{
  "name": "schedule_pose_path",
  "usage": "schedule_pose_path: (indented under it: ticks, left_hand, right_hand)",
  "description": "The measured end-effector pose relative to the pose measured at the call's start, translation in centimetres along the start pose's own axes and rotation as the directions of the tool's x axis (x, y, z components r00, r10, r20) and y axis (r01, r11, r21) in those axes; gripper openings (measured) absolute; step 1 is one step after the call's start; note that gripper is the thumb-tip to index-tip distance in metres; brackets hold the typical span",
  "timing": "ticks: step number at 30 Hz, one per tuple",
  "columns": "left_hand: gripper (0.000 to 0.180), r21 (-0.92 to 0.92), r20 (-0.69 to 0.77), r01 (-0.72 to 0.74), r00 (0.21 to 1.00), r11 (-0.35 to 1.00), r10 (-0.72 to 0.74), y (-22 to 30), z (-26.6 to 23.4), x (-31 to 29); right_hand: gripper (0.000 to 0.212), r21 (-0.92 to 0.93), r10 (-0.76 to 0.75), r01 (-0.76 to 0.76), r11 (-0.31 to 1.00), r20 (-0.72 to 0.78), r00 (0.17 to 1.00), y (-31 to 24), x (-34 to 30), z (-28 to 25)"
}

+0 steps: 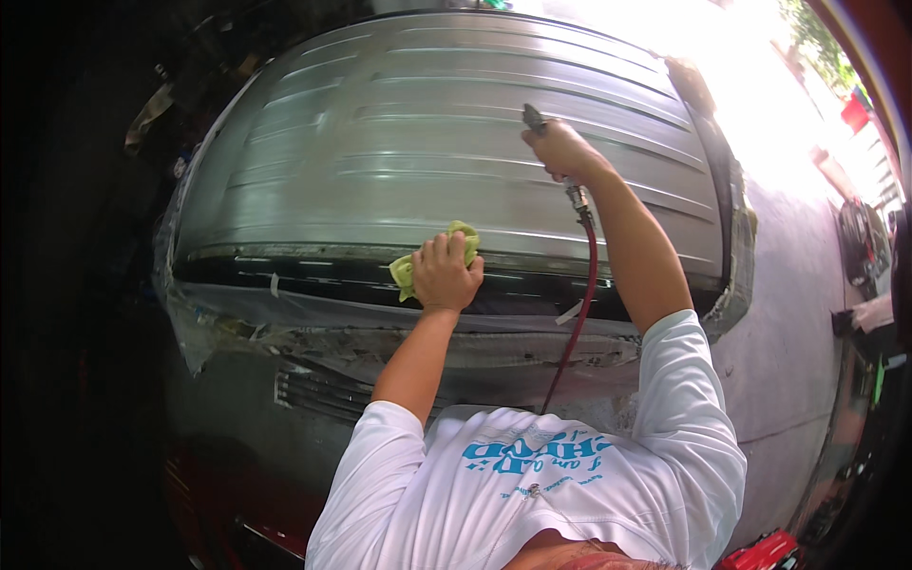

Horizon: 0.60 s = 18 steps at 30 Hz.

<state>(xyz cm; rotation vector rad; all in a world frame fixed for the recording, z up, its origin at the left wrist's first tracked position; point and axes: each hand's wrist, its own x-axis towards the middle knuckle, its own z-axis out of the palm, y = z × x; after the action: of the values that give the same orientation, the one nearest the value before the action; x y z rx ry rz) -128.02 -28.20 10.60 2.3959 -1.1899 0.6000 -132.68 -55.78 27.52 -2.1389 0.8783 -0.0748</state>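
A silver-grey ribbed vehicle roof [418, 142] spreads out in front of me. On its near edge my left hand [443, 274] presses down a yellow-green cloth [404, 276], which sticks out on both sides of the fingers. Farther out and to the right, my right hand [562, 152] is wrapped round an air blow gun [534, 118], held above the roof with its dark front end pointing away from me. From a metal fitting [576, 195] below that hand, a dark red air hose [591, 266] hangs down over the near edge toward my body.
Clear plastic sheeting [199, 332] wraps the vehicle's lower sides, with strips of tape [568, 313] along the black near edge. To the right lies a grey floor [784, 380]; a parked vehicle [860, 242] stands beyond it. Something red [765, 551] shows at the lower right.
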Motion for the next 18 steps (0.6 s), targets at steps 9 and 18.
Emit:
schedule_pose_path:
  ticks: [9, 18]
  left_hand:
    - [0.047, -0.002, -0.062, -0.02, 0.998, 1.0, 0.019, -0.7, 0.4, 0.0]
    - [0.046, -0.02, -0.058, -0.01, 0.998, 1.0, 0.009, -0.2, -0.3, 0.4]
  right_hand:
    - [0.029, -0.277, -0.334, 0.396, 0.875, 0.247, 0.91, -13.9, -1.0, 17.2]
    - [0.028, -0.271, -0.076, 0.027, 0.962, -0.173, 0.982, -7.4, 5.8, 12.0]
